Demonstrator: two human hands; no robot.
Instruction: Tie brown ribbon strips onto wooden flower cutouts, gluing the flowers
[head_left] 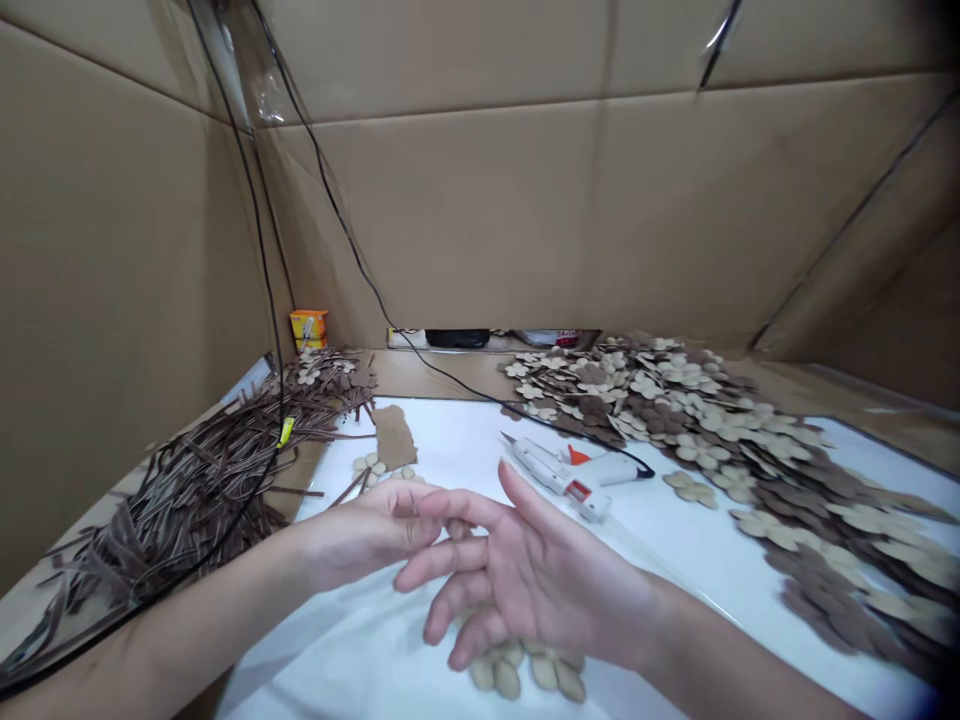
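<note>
Soft, even light reaches my white surface (457,425), the brightest thing I see; the walls (480,220) look duller. Tape (270,100) glints at upper left. My right hand (536,575) looks slightly soft, wide-angle distortion stretches the edges, and blurred darkness swallows the right corners.

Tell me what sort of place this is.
Probably a small craft workstation enclosed by brown cardboard walls: a white plastic glue gun with an orange trigger lies between a heap of thin dark-brown strips and a pile of flat beige and brown flower-shaped pieces.
</note>
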